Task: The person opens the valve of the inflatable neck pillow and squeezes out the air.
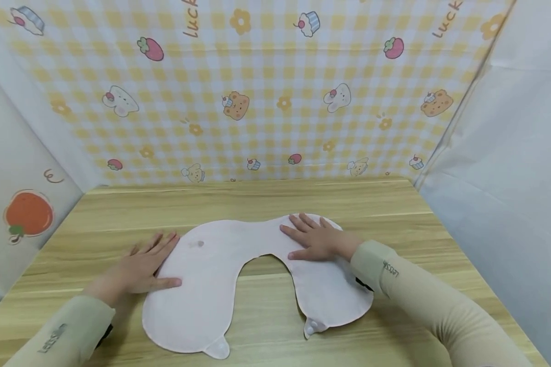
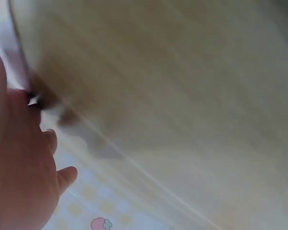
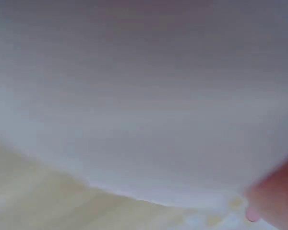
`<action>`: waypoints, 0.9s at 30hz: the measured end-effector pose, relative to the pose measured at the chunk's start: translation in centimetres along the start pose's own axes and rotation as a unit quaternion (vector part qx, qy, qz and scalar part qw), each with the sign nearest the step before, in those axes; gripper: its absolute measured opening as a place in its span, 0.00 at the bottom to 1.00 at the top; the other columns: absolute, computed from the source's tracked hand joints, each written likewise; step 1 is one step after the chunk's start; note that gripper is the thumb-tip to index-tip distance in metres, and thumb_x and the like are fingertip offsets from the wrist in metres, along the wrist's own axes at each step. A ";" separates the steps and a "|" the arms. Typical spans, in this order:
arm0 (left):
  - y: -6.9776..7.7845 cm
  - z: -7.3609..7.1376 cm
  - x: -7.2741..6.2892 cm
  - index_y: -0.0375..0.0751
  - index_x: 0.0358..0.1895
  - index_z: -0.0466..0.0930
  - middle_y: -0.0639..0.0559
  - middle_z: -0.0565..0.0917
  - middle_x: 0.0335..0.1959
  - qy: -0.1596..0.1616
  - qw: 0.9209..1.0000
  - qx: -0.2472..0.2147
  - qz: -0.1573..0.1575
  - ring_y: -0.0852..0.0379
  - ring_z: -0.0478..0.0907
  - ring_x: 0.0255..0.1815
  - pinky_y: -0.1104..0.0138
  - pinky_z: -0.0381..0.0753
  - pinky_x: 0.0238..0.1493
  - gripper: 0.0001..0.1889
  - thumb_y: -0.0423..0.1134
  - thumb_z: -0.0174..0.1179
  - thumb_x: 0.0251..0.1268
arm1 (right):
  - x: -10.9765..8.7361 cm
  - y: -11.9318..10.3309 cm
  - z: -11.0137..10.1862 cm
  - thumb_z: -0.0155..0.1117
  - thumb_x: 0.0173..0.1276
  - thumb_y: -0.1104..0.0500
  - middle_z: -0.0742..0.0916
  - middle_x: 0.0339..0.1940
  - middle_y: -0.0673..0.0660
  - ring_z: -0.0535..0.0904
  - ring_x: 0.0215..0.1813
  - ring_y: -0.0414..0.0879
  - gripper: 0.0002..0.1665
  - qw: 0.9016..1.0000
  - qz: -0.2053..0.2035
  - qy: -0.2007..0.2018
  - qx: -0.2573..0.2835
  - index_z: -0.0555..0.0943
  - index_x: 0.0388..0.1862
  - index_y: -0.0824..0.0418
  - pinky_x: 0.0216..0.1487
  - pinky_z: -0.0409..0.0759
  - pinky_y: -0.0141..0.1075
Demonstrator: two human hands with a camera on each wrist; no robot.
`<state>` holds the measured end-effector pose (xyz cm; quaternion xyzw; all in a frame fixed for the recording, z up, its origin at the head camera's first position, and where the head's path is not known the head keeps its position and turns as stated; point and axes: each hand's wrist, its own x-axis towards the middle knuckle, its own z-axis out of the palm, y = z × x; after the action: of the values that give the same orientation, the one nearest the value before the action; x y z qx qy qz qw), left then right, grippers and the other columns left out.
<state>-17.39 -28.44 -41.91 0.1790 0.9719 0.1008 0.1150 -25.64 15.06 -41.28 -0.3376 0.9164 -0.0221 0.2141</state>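
Note:
A pale pink, U-shaped cloth piece (image 1: 197,295), like a bib, lies spread on the table with its curve toward the back. Small tabs with snaps (image 1: 314,326) stick out at the ends of its two arms. My left hand (image 1: 140,267) is at the cloth's left edge, thumb over the top and the other fingers stretched along the rim. On the upper right of the curve, my right hand (image 1: 319,242) rests with fingers spread. The right wrist view is mostly filled by the cloth (image 3: 149,115), out of focus.
The wood-grain table (image 1: 257,199) runs back to a yellow checked cloth backdrop (image 1: 266,102) with cartoon prints. White sheeting (image 1: 509,153) hangs on the right, and a printed panel (image 1: 9,153) stands on the left. A small greyish spot (image 1: 200,243) marks the cloth's upper left.

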 end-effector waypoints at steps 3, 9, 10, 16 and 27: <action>0.3 -0.4 -0.2 0.41 0.81 0.44 0.40 0.51 0.81 0.007 1.000 -0.003 -0.001 0.31 0.43 0.80 0.25 0.41 0.67 0.54 0.70 0.56 0.62 | 0.4 -0.9 -1.5 0.43 0.71 0.26 0.39 0.84 0.55 0.31 0.84 0.56 0.52 1.000 0.016 0.001 0.004 0.37 0.83 0.43 0.77 0.40 0.68; 1.8 -1.3 1.5 0.42 0.80 0.50 0.41 0.53 0.81 0.038 0.999 -0.019 0.029 0.34 0.45 0.81 0.26 0.46 0.68 0.44 0.64 0.50 0.71 | 1.9 -3.5 -3.4 0.43 0.73 0.27 0.36 0.84 0.56 0.31 0.84 0.55 0.54 0.999 0.016 0.025 0.013 0.33 0.83 0.50 0.78 0.39 0.66; 2.2 -1.4 2.1 0.41 0.79 0.51 0.41 0.53 0.81 0.041 0.998 -0.025 0.038 0.34 0.46 0.81 0.27 0.47 0.69 0.42 0.63 0.50 0.72 | 2.2 -4.0 -3.5 0.43 0.73 0.27 0.36 0.84 0.55 0.30 0.84 0.54 0.54 1.000 0.014 0.021 0.014 0.33 0.83 0.51 0.78 0.38 0.66; 6.0 -1.2 6.1 0.41 0.78 0.57 0.42 0.57 0.80 0.034 0.992 -0.007 0.117 0.36 0.51 0.80 0.30 0.56 0.69 0.33 0.52 0.50 0.76 | 2.7 -6.5 -4.4 0.43 0.74 0.29 0.36 0.84 0.52 0.28 0.84 0.51 0.53 0.999 0.023 -0.035 -0.019 0.33 0.83 0.51 0.79 0.39 0.65; 10.1 -0.2 9.6 0.46 0.79 0.54 0.49 0.55 0.81 -0.036 0.989 0.056 0.135 0.43 0.52 0.81 0.30 0.57 0.69 0.32 0.51 0.48 0.78 | 3.6 -8.6 -4.2 0.42 0.80 0.41 0.42 0.84 0.45 0.32 0.84 0.50 0.40 0.992 0.052 -0.099 -0.062 0.39 0.83 0.40 0.79 0.42 0.63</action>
<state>-22.85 -15.67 -41.14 0.3185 0.9381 0.0544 0.1249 -24.55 5.73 -37.28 -0.3025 0.9066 0.0793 0.2832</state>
